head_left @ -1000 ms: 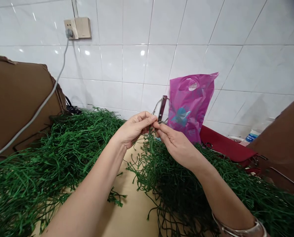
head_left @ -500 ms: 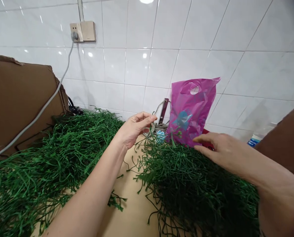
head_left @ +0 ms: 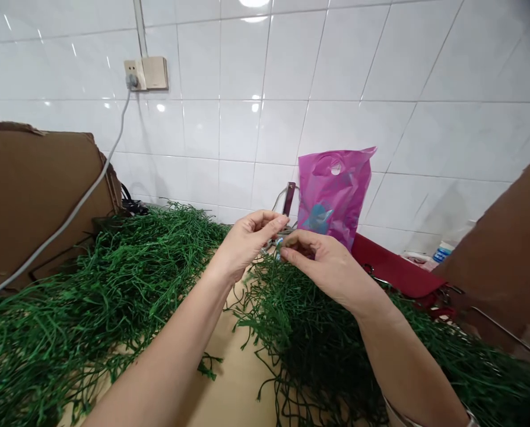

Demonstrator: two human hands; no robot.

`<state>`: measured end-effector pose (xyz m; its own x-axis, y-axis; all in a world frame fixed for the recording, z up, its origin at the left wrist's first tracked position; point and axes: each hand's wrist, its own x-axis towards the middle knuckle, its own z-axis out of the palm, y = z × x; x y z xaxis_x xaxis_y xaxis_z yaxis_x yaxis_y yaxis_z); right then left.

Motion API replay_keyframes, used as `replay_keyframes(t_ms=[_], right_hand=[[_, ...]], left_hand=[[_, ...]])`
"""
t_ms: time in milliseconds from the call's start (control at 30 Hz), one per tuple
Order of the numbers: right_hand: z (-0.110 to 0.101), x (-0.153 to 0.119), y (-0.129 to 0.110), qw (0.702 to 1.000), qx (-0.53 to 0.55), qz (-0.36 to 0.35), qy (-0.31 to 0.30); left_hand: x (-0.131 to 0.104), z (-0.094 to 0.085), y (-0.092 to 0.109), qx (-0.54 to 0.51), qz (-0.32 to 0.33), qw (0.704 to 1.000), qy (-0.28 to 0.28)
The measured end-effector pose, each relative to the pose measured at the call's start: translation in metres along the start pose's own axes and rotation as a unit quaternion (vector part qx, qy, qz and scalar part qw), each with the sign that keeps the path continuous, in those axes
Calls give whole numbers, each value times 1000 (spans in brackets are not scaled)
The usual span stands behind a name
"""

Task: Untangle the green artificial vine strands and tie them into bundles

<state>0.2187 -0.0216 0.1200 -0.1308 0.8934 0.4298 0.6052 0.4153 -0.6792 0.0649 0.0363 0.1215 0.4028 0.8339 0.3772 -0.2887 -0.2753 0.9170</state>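
Note:
My left hand [head_left: 254, 242] is raised over the middle of the table. Its thumb and forefinger are pinched together on a thin green stem [head_left: 277, 256] that hangs below the fingertips. Just to the right, my right hand [head_left: 324, 261] has its thumb and fingertips close together beside that stem. What those fingers hold, if anything, is too small to make out. A small blue-and-white thing [head_left: 279, 243] shows between the two hands. Under the right hand lies a thick heap of green artificial stems [head_left: 273, 314]; another heap of green stems [head_left: 126, 267] spreads to the left.
Against the tiled wall stands a pink plastic bag [head_left: 331, 184]. A red case [head_left: 393, 270] with scissors beside it lies to the right. Cardboard boxes [head_left: 37, 196] [head_left: 509, 249] flank both sides. A grey cable [head_left: 82, 204] runs from the wall socket [head_left: 133, 74] across the left box.
My right hand has moved left from beside the pink bag to my left hand, its fingers now closer together. The left hand stays nearly in place. The camera view has shifted slightly.

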Motion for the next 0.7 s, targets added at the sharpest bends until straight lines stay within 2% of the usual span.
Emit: replay_keyframes(t_ms=[100,300,367,433,567,633,700], right_hand=[[-6,1,1,997,53,48,26],[-6,2,10,988,125,84,-44],[-3,4,13,980,173,93,-36],[-1,7,15,963,249,104,-5],[0,11,15,943,308,111,54],[-1,9,11,951,283,104,66],[-2,6,4,970,212,87,86]], left_hand=[[1,-1,-2,22,20,999,22],[2,-10,0,121,48,990,52],[1,-17,7,179,55,980,61],[-3,-23,18,237,46,970,32],[-15,-26,40,292,-14,951,-106],[-20,-20,40,341,-35,932,-119],[-21,-11,31,402,-19,911,-96]])
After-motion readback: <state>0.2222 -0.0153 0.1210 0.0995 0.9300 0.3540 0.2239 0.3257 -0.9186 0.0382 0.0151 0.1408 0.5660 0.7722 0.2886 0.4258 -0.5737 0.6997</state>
